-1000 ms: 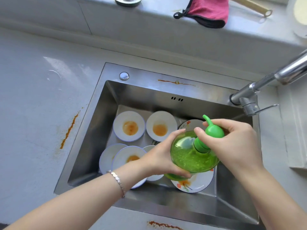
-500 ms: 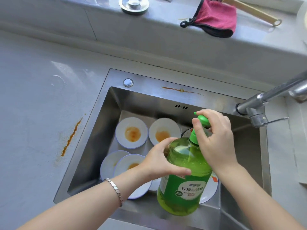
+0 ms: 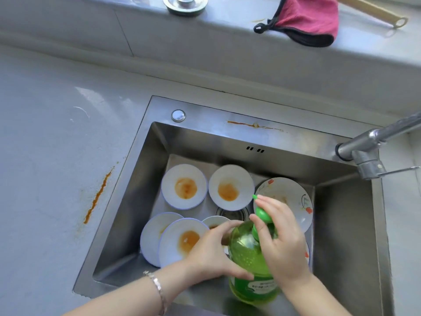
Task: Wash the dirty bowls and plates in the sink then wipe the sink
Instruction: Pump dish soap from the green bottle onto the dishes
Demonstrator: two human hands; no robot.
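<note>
A steel sink (image 3: 127, 201) holds several white dishes stained orange: two small bowls (image 3: 184, 187) (image 3: 230, 188) at the back, plates (image 3: 180, 242) at the front left and a flowered plate (image 3: 289, 197) on the right. A green dish-soap bottle (image 3: 248, 254) stands upright over the sink's front right. My left hand (image 3: 211, 252) grips the bottle's side. My right hand (image 3: 282, 238) lies over its green pump head (image 3: 262, 215), fingers curled round the pump. The bottle hides part of a front dish.
The faucet (image 3: 373, 137) reaches in from the right. Orange smears mark the counter (image 3: 98, 195) left of the sink and its back rim (image 3: 255, 125). On the ledge behind lie a pink cloth (image 3: 307, 17), a metal drain strainer (image 3: 185, 3) and a wooden handle (image 3: 378, 10).
The bottle went from tilted to upright and moved down toward the sink's front. My right hand shifted onto the pump head. The view rose, showing more of the ledge.
</note>
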